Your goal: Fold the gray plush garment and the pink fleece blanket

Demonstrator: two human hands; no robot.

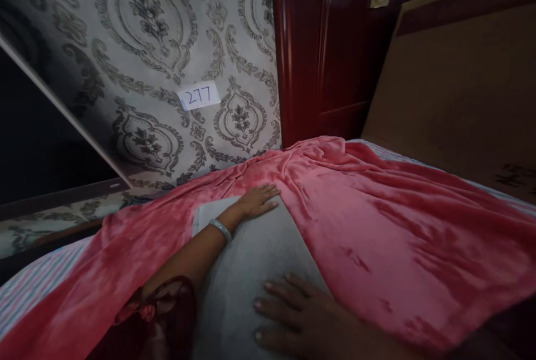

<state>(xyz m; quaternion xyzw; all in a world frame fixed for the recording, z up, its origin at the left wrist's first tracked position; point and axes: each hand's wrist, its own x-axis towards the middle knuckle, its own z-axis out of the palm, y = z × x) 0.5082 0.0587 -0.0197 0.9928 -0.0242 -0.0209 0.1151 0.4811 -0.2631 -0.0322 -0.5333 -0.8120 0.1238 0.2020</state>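
A flat grey folded cloth or sheet [247, 259] lies on a pink plush blanket [347, 209]; its exact kind is hard to make out. My left hand [257, 202] rests flat near its far end, palm down, with the fingers pointing right toward the far right corner. A pale bracelet [220, 229] circles the left wrist. Closer to me, my right hand [295, 310] is spread over the grey piece's near right part, fingers apart and pointing left. Neither hand grips anything.
Striped bedding [46, 276] shows under the blanket at the left. Behind stand a patterned wall with a paper label [199, 95] reading 277 and a dark red door [318, 42]. A large cardboard box [460, 86] stands at right, a dark screen-like panel [42, 125] at left.
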